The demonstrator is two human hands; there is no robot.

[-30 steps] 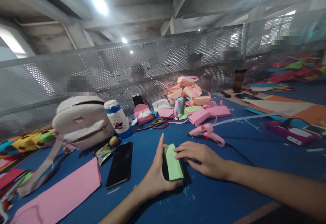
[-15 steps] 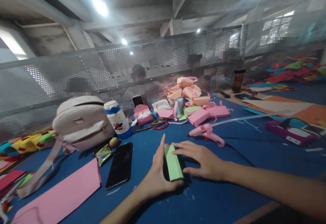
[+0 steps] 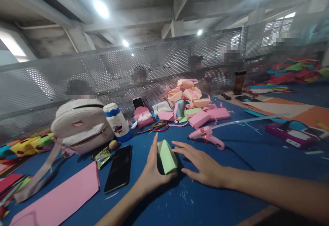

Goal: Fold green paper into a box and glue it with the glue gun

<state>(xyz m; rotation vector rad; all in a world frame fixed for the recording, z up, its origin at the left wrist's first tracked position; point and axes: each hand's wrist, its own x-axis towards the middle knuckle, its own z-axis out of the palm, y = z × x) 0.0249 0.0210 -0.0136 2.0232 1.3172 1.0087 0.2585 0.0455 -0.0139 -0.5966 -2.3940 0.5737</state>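
Observation:
A small light-green folded paper box [image 3: 167, 157] is between my hands, just above or on the blue table [image 3: 195, 205]; which of the two I cannot tell. My left hand [image 3: 151, 171] grips it from the left, with the thumb at its near end and a finger along its far left side. To the right of the box my right hand [image 3: 202, 164] is open, its fingers apart and stretched toward the box without gripping it. Beyond the right hand lies a pink glue gun [image 3: 207, 136] with a long clear glue stick in its back.
A black phone [image 3: 118, 168] and pink paper sheet [image 3: 59, 193] lie left. Behind stand a pale backpack [image 3: 79, 126], a bottle [image 3: 117, 121], scissors [image 3: 159, 126] and a heap of paper boxes [image 3: 199, 118]. A purple device [image 3: 290, 135] is right; a perforated screen [image 3: 108, 65] runs behind.
The green paper box has shifted left and tilted slightly, carried by my left hand. My right hand has come a little away from it, fingers still spread.

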